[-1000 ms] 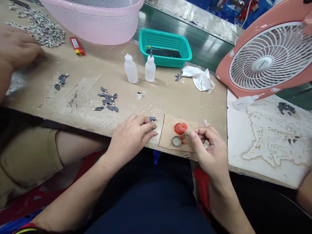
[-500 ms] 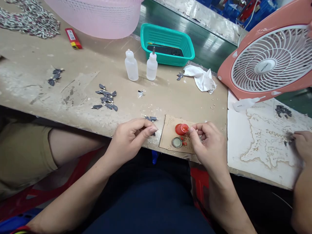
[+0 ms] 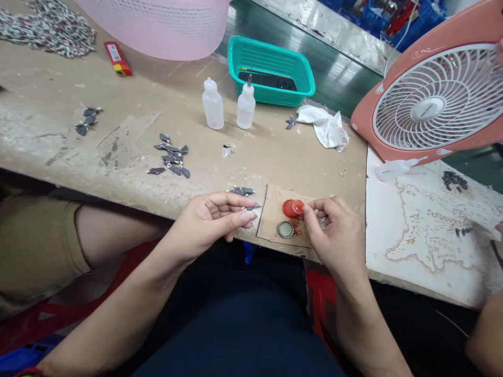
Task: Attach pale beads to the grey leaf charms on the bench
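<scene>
**Left hand** (image 3: 206, 222): fingers curled, narrowly closed, thumb against forefinger, pinching a dark leaf-shaped charm (image 3: 253, 208). The charm's long axis lies almost level, running sideways across the view, with its free tip jutting past the fingertips toward the right hand. (The left hand is plainly the nearer; the right fingertips sit across a small gap from that tip.)

**Right hand** (image 3: 334, 233): fingers drawn narrow, thumb and forefinger meeting just right of a red plastic cap (image 3: 293, 208). Whether they pinch something too small to see, I cannot tell.

**Between the two sets of fingers:** a scrap of brown card (image 3: 273, 222) bearing the cap and, just below the right fingertips, a round metal bezel (image 3: 285, 229), with a red smear at its side.

**Just beyond the left fingertips:** a small cluster of dark charms (image 3: 240, 191) on the worn workbench (image 3: 118, 178).

**Farther beyond the fingers:** a larger group of dark charms (image 3: 168, 159), two plastic squeeze bottles (image 3: 212, 107), a teal plastic basket (image 3: 271, 86) and a crumpled white cloth (image 3: 326, 128).

**Well right of the right fingers:** a coral-pink desk fan (image 3: 393, 73) and a stained white sheet (image 3: 424, 251) (blotched like a map) with more dark charms (image 3: 454, 180) on it.
</scene>
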`<action>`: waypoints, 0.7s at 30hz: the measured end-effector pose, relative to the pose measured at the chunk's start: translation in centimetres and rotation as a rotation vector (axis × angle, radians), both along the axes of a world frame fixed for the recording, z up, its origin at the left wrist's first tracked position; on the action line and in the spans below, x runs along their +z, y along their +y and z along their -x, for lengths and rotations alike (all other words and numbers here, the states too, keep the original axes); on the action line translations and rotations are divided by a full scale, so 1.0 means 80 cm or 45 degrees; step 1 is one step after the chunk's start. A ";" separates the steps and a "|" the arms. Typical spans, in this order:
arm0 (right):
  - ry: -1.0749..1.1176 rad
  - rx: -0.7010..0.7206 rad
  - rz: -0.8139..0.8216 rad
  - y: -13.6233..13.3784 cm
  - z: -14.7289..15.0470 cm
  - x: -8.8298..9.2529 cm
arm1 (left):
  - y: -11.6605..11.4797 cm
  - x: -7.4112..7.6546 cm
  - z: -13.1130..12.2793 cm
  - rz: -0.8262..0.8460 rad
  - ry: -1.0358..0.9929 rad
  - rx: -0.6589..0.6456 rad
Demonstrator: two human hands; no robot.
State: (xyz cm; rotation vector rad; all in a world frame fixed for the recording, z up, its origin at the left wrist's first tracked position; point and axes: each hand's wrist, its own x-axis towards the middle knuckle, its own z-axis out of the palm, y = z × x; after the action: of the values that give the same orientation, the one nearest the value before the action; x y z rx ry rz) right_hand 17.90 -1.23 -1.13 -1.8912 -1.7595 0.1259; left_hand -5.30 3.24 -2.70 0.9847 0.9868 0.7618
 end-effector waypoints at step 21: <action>0.728 -0.046 0.012 -0.014 -0.001 0.004 | -0.021 0.008 -0.024 0.007 -0.237 0.044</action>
State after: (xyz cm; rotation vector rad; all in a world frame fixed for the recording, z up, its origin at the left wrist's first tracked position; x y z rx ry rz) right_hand 18.02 -2.38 -0.84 -1.6710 -1.3324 0.5978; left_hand -3.37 1.58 -2.02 0.8765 0.8453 0.8627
